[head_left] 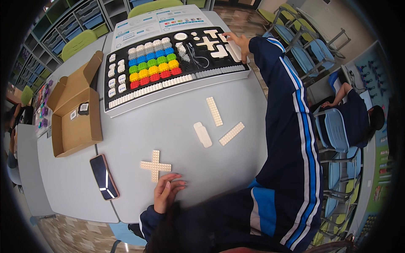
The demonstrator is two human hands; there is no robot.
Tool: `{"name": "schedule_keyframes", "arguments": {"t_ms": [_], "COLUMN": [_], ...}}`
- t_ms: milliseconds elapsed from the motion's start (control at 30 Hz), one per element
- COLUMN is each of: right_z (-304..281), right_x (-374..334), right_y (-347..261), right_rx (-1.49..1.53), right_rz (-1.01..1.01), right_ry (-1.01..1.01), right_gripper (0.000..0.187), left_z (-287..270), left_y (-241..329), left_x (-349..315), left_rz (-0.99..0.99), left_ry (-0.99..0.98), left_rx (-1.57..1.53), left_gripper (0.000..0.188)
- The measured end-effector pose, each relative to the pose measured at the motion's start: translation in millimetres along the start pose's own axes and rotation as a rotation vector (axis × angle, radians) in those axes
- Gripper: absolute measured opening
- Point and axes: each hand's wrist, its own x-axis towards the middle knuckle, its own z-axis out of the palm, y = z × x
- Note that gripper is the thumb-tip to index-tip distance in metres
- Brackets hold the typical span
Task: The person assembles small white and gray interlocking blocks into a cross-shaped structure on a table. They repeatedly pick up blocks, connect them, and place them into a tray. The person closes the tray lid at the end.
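Observation:
My left hand (168, 193) rests over the table just below a white cross-shaped studded plate (155, 165), its fingers loosely bent and apart with nothing in them. Stretched far forward, my right hand (238, 43) is at the far right corner of a building-block kit tray (185, 84). Its fingers are spread over the white pieces (233, 51) there, and none is seen lifted. Between the hands lie two straight white studded plates (214, 111) (231, 133) and a smooth white round-ended piece (202, 135).
The tray holds rows of coloured bricks (154, 63), white cubes (121, 78) and a grey cable (196, 58). A printed instruction sheet (160, 21) lies behind it. An opened cardboard box (78, 122) and a phone (104, 177) are at left. Stacked chairs (303, 46) and a seated person (354, 114) are at right.

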Motion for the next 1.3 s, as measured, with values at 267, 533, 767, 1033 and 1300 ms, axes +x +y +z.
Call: {"name": "schedule_keyframes", "arguments": {"t_ms": [267,533,767,1033,1300], "right_z": [-14,7,99,157,144], "right_x": [-11,-100,-228,-244,-228], "right_y": [-14,-38,-141,-141,-147], "right_rx": [-0.098,-0.050,0.182,0.375,0.185], "right_rz": [-0.055,-0.289,-0.588,-0.391,-0.383], "right_ry": [-0.018,0.340,-0.098,0.200,0.214], "right_gripper": [0.132,0.048,0.033,0.025,0.018], "left_z": [-1,1,-2,-2,-5], "left_y": [0,0,-4,-5,-6], "left_x": [0,1,-1,2,1], "left_rz": [0.022,-0.005,0.004,0.017,0.041], "left_ry": [-0.014,0.013,0.048,0.051,0.036], "left_rx": [0.021,0.005,-0.030,0.003,0.022], "left_gripper": [0.036,0.033,0.028,0.023,0.021]}}
